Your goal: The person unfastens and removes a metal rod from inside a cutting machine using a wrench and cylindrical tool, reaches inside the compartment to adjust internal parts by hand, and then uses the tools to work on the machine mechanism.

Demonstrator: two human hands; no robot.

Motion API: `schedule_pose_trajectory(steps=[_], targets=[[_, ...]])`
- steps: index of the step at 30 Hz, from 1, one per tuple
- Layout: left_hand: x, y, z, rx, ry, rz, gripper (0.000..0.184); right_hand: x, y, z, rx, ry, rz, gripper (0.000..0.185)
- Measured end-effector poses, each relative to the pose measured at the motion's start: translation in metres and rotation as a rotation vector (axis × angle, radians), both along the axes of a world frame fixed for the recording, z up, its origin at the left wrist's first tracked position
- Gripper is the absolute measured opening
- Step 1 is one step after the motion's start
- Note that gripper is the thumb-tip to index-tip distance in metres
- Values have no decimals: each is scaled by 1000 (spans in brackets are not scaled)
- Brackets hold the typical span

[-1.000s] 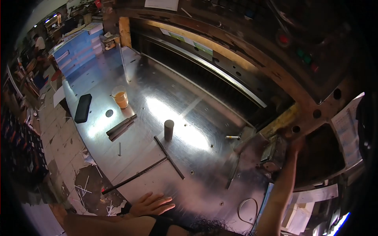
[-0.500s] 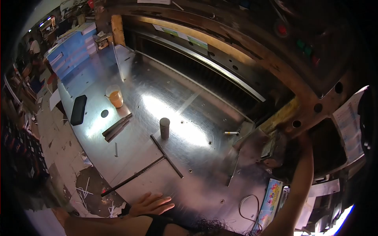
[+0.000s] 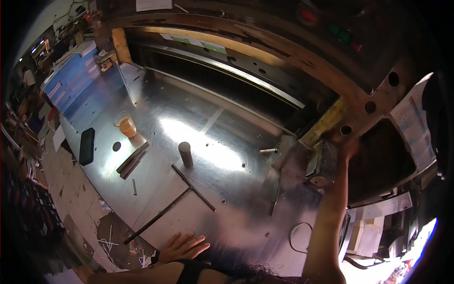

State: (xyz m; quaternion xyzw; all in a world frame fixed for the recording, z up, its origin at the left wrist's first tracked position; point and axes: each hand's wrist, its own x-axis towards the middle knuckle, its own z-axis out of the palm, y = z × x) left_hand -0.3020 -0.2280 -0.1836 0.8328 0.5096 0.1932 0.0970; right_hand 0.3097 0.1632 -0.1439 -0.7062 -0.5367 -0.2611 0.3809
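My left hand lies flat with spread fingers on the near edge of the metal table, holding nothing. Just beyond it rests a dark T-shaped bar. My right arm stretches forward along the right side, and my right hand is at the machine frame, beside a ridged metal block. Its fingers are dark and too unclear to tell what they touch. A metal cylinder stands upright at the middle of the table.
A glass of orange-brown drink, a black case, metal bars and a small rod lie left. A white stick lies right. Blue stack stands far left; a looped cord lies near right.
The view has turned, so the table items appear further left. My right hand has shifted at the machine frame. My left hand has stayed flat on the table edge.
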Motion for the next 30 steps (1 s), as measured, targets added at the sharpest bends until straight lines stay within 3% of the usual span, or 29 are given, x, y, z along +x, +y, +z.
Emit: schedule_pose_trajectory(steps=[3,6,11,13,16,19,22,25,28,30], targets=[[-1,2,2,19,-5,-13,59,-10,2,-1,85,211,-5,43],[2,3,0,42,-4,-26,59,11,1,-3,-45,87,47,47],[-4,3,-5,48,57,-66,61,20,-20,39,-189,378,743,69],[1,3,11,10,58,-56,62,23,-21,53,-342,354,733,73],[-4,3,-12,99,75,-86,61,23,-16,73,-545,322,721,79],[0,2,-6,57,99,-56,60,3,-30,74,-496,332,742,74],[0,5,-10,90,97,-73,61,-30,-35,76,-393,267,636,66],[3,4,-4,103,45,-53,62,-29,-22,41,-346,125,166,50],[2,3,-8,116,67,-64,60,-34,-9,11,-208,239,-116,42],[-2,4,-20,129,63,-100,58,-58,-13,24,-129,300,-134,45]])
